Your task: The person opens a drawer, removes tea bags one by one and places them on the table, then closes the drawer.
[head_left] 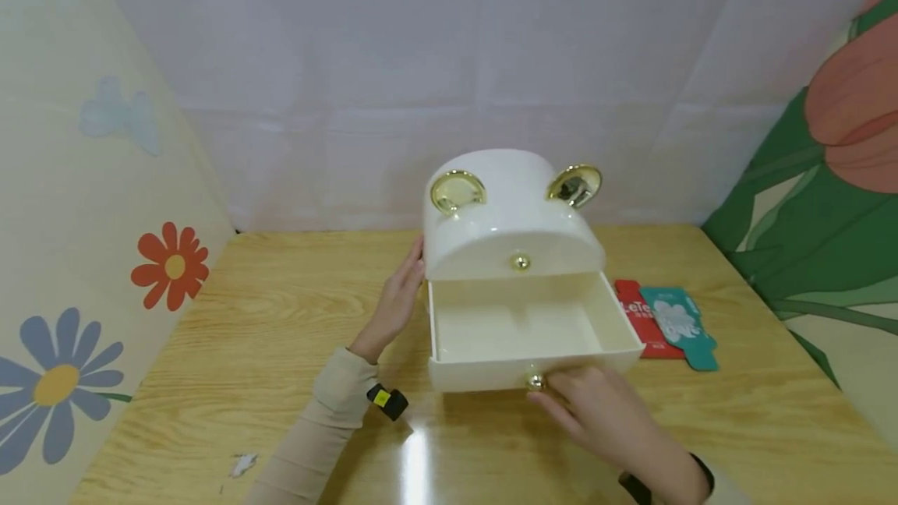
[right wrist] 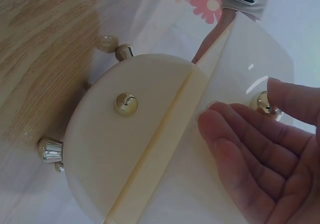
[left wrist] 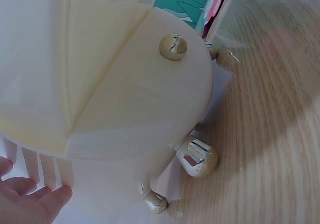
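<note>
The white box [head_left: 515,213] stands at the middle of the head view, its middle drawer [head_left: 484,372] well out toward the lower edge. The right hand [head_left: 603,415], lower right of centre, seems to pinch the gold knob [head_left: 536,382] between thumb and curled forefinger; its other fingers lie bent and close together. The left hand [head_left: 396,306], left of centre, lays nearly straight fingers, slightly apart, against the box's side. Gold ears [head_left: 458,190] top the box, and gold feet [left wrist: 202,159] show lower right of centre in the left wrist view.

The likeliest trouble, I judge, is tipping: with the drawer out front, a hard tug or downward push at the knob could tilt the box forward. A sideways pull might jam the drawer — or, too far, bring it out altogether. The flat left fingers could slip on the glossy side.

Right of centre, a red card [head_left: 648,330] and green card [head_left: 701,353] overlap on the table [head_left: 316,287] — a white scrap [head_left: 243,464] lies lower left.
</note>
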{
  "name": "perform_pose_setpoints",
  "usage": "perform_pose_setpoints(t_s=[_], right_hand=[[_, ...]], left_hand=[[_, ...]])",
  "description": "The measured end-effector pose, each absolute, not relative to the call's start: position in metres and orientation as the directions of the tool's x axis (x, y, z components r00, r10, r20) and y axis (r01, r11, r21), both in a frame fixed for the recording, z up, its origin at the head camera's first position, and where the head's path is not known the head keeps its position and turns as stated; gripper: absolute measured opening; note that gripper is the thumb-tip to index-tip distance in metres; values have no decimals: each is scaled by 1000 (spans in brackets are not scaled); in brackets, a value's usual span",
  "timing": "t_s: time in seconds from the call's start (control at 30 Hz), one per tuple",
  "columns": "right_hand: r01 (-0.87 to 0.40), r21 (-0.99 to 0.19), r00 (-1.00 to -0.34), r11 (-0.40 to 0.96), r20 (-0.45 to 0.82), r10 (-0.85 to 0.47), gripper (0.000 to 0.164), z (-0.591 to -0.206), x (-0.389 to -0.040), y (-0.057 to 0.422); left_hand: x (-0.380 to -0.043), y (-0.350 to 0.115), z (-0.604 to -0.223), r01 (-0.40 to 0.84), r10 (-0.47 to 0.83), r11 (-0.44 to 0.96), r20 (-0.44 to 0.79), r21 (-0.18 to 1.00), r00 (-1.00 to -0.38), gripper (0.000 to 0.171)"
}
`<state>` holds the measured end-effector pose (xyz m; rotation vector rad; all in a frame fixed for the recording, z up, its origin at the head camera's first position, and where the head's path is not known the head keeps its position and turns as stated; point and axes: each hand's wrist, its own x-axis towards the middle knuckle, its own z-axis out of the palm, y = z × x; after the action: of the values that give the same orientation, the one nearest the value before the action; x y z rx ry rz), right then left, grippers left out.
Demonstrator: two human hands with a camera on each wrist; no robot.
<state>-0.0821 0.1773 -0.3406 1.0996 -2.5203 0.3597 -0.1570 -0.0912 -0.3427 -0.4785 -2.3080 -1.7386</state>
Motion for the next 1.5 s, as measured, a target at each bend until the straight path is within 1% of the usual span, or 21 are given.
perform_pose_setpoints(t_s=[0.17, 0.3, 0.4, 0.5, 0.6, 0.83, 1.0, 1.13, 1.2, 1.37, 1.5], right_hand=[[-755, -79, -617, 651, 420, -665, 32, -339, -89, 174], [-766, -65, -597, 640, 442, -670, 29, -337, -95, 173], [-766, -86, -601, 637, 447, -662, 30, -337, -102, 173], [-751, -129, -631, 647, 427, -648, 33, -336, -109, 173], [-753, -151, -634, 641, 425, -646, 34, -336, -115, 172], [-783, -114, -583, 612, 479, -656, 38, -338, -127, 169], [-771, -117, -599, 627, 471, -648, 37, -339, -133, 167], [-751, -144, -632, 644, 441, -638, 37, -338, -139, 164], [-746, -155, -640, 647, 436, -633, 38, -338, -142, 163], [-759, -179, -628, 626, 455, -631, 38, -338, -149, 160], [-759, -170, -623, 629, 472, -624, 39, -339, -154, 158]], left_hand=[[-157, -92, -342, 378, 135, 249, 354, 892, -925, 45], [-157, -91, -342, 377, 141, 244, 351, 894, -926, 46], [-158, -91, -343, 377, 145, 240, 351, 894, -925, 46], [-166, -94, -354, 385, 145, 231, 359, 894, -922, 46], [-174, -97, -366, 393, 140, 234, 369, 889, -919, 47], [-179, -99, -378, 441, 136, 232, 420, 867, -898, 51], [-180, -99, -379, 464, 139, 223, 444, 857, -885, 55], [-178, -98, -375, 431, 131, 221, 411, 875, -902, 51], [-172, -97, -365, 412, 135, 222, 391, 884, -910, 48], [-157, -93, -343, 380, 151, 219, 354, 898, -923, 46], [-156, -93, -341, 372, 153, 220, 345, 902, -926, 47]])
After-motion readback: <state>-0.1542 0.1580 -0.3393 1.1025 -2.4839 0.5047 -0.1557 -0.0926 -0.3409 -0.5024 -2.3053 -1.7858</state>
